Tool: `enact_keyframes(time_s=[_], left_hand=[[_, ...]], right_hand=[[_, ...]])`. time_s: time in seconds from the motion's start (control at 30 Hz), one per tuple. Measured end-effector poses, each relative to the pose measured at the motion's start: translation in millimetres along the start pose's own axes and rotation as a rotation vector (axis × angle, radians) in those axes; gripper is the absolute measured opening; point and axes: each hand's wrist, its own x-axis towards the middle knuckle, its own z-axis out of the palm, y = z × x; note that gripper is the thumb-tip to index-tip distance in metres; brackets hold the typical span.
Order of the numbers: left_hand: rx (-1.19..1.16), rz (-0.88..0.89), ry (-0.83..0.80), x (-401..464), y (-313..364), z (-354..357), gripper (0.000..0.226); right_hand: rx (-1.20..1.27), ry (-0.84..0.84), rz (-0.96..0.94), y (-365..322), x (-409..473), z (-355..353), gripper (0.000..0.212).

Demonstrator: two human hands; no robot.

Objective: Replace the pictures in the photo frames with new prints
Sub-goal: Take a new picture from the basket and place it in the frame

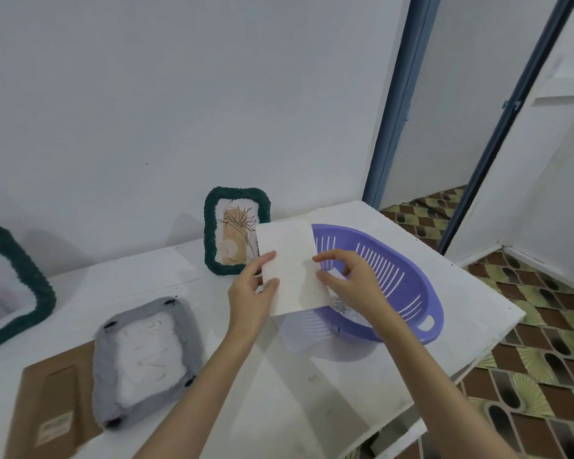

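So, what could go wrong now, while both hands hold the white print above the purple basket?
The left hand and right hand pinch the white print at its edges, so it might crease. The upright green frame stands close behind and could be knocked over. The purple basket sits near the table edge.

We have one view only, from the head, set above the near edge of the white table (pixel 312 376) and looking forward and down. It sits close: both forearms reach in from six o'clock. We face the pale wall (pixel 179 94) at twelve o'clock, with a doorway (pixel 444 144) at two o'clock and patterned floor (pixel 544 342) at four. Wide-angle bending shows at the edges.
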Motion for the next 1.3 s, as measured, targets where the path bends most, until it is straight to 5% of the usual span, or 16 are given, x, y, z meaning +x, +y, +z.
enact_keyframes(time_s=[0.27,0.53,1.03,1.3], left_hand=[[-0.069,-0.023,0.18,-13,9,-71,0.035],[0.113,-0.088,0.36,-50,-6,-167,0.032],[0.561,-0.235,0.129,-81,-39,-218,0.058],[0.737,-0.254,0.024,-84,-52,-224,0.056]], right_hand=[[0.138,-0.177,-0.122,-29,0,51,0.034],[0.153,-0.409,-0.227,-58,-16,136,0.04],[-0.129,-0.596,-0.208,-31,-42,199,0.058],[-0.251,-0.613,-0.305,-25,-41,198,0.048]])
